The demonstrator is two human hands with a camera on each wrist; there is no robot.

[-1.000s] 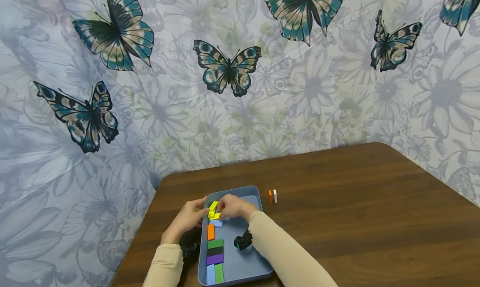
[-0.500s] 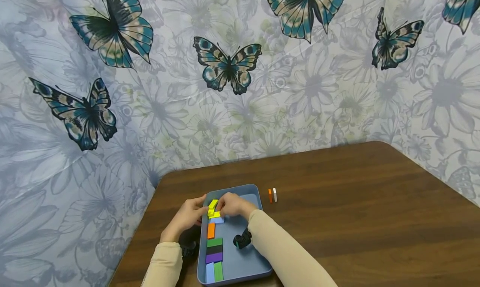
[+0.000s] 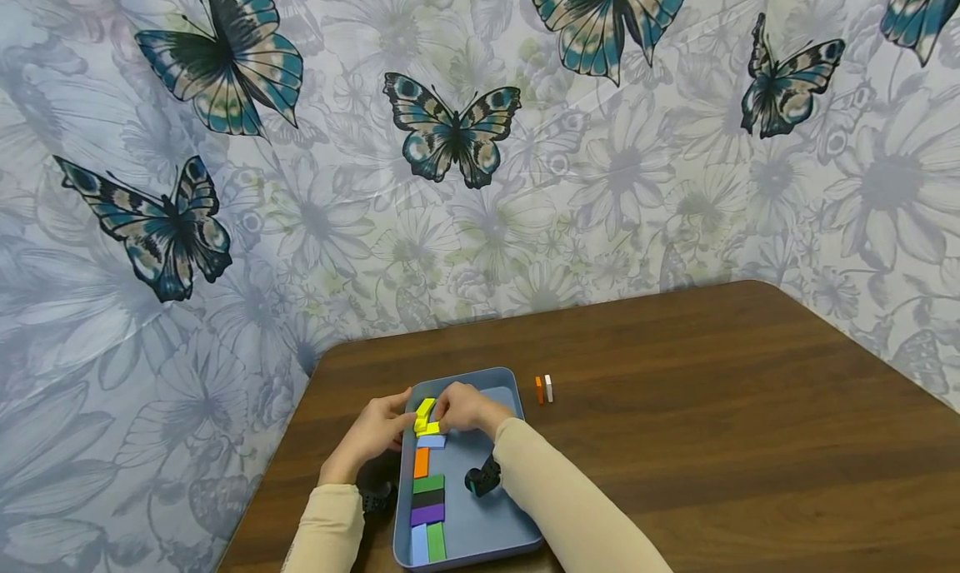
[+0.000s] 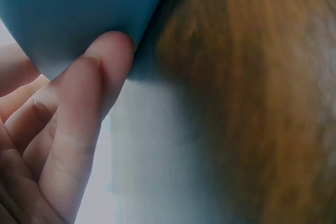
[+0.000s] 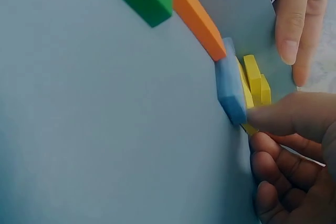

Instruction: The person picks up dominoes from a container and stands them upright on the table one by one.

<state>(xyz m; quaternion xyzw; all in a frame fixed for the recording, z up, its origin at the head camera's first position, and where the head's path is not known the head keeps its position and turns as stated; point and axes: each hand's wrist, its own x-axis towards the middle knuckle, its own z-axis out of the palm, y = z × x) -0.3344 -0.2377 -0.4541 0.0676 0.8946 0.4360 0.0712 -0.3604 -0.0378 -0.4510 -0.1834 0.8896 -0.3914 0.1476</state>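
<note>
My left hand (image 3: pixel 371 430) holds the left wall of a blue-grey tray (image 3: pixel 487 515) near its far corner. In the right wrist view its thumb (image 5: pixel 290 40) lies over the inner side of the rim; the left wrist view shows fingers (image 4: pixel 113 56) against the outer wall. Inside the tray, my right hand (image 3: pixel 467 409) pinches the end of a yellow block (image 3: pixel 428 428). Beside that block lies a light blue block (image 3: pixel 431 441), with the right thumb's tip right at its end. Other yellow blocks (image 5: pixel 253 74) stand between the two hands, partly hidden.
Along the tray's left side run an orange block (image 3: pixel 422 463), a green one (image 3: pixel 428 485), a black one (image 3: pixel 428 498), a purple one (image 3: pixel 427 515), then light blue and green at the near end. An orange and a white piece (image 3: pixel 549 388) stand on the brown table (image 3: pixel 712 423).
The pinched yellow block has shifted slightly left, and the light blue block beside it now lies straighter across the tray. Both hands stay nearly in place.
</note>
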